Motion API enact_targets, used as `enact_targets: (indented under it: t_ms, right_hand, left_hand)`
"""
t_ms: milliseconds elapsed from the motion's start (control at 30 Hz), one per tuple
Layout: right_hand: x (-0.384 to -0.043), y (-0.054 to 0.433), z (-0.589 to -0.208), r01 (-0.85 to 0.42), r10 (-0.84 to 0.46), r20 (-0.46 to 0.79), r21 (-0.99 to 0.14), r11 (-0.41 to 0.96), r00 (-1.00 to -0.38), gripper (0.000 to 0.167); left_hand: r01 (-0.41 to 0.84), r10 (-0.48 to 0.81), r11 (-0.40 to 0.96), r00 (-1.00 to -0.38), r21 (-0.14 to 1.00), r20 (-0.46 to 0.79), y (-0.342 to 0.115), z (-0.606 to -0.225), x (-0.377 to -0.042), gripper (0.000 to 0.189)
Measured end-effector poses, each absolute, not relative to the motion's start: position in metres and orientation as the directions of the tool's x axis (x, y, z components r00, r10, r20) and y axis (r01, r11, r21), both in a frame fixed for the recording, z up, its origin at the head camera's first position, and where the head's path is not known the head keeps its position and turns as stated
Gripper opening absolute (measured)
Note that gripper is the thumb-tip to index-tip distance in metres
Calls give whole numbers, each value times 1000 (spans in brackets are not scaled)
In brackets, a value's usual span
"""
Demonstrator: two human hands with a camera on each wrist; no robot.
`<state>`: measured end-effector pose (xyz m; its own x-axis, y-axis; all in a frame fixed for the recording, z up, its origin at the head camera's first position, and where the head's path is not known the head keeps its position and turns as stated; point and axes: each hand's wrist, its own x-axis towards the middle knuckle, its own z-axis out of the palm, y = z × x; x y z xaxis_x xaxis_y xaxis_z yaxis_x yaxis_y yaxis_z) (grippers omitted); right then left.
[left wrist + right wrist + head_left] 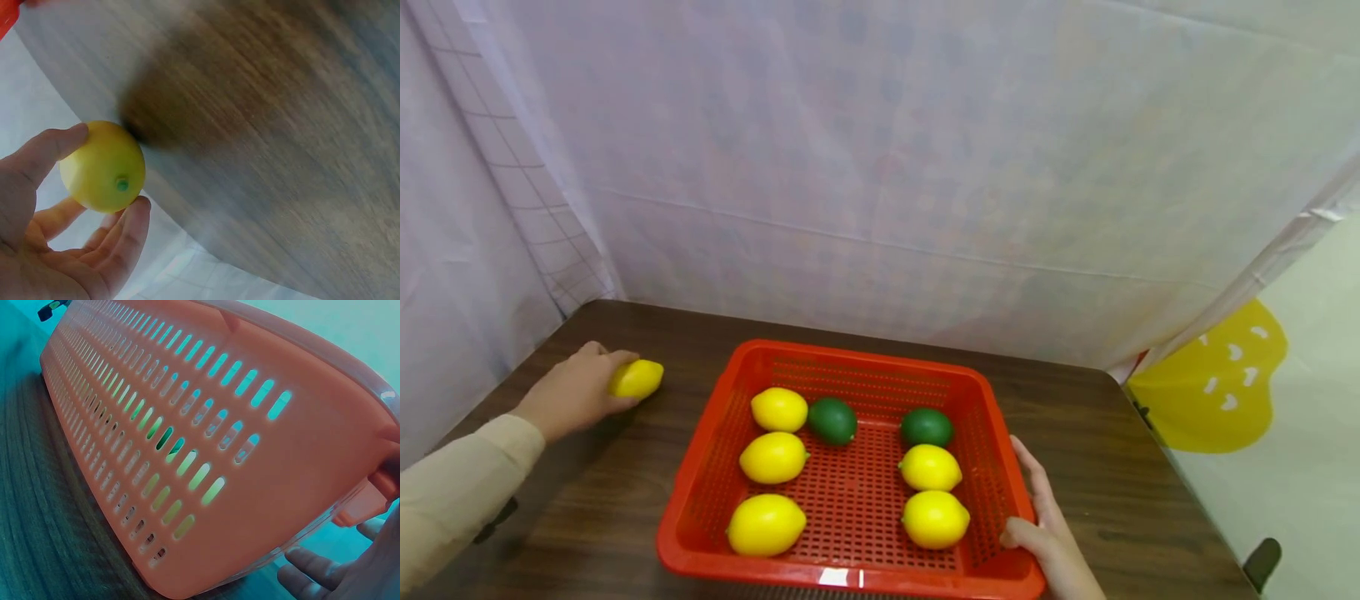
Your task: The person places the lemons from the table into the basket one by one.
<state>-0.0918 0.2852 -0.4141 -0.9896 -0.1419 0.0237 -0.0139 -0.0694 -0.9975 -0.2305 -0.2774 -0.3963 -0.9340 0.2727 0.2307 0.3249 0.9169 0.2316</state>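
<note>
On the left side of the table, my left hand (576, 387) grips a yellow lemon (637, 379). The left wrist view shows the thumb and fingertips around this lemon (103, 167), its green stem end facing the camera. A red plastic basket (850, 575) stands at the middle of the table. My right hand (1048, 529) holds its right rim near the front corner, thumb over the edge. Inside, three yellow lemons (773, 457) line the left side with a green lime (832, 421) beside them. Another green lime (927, 427) and two yellow lemons (936, 519) lie along the right.
The brown wooden table (692, 333) extends around the basket. A white curtain (887, 167) hangs behind it. At the right is a yellow patterned shape (1213, 387) by the pale wall. Dark clip-like pieces (1262, 560) sit at the table's sides.
</note>
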Motion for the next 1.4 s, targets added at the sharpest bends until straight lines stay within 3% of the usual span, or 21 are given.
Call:
enact_targets:
  t_ms: [500, 1167, 1400]
  right_hand:
    - [-92, 282, -412, 12, -126, -5, -998, -54, -992, 102]
    - [-91, 279, -409, 22, -125, -9, -995, -102, -992, 103]
    - [-90, 283, -412, -28, -170, 45, -994, -103, -984, 102]
  left_hand:
    - [330, 287, 916, -936, 229, 201, -288, -390, -229, 60]
    - [391, 313, 891, -897, 229, 313, -283, -356, -228, 58]
    - [424, 332, 881, -871, 212, 362, -282, -345, -225, 56]
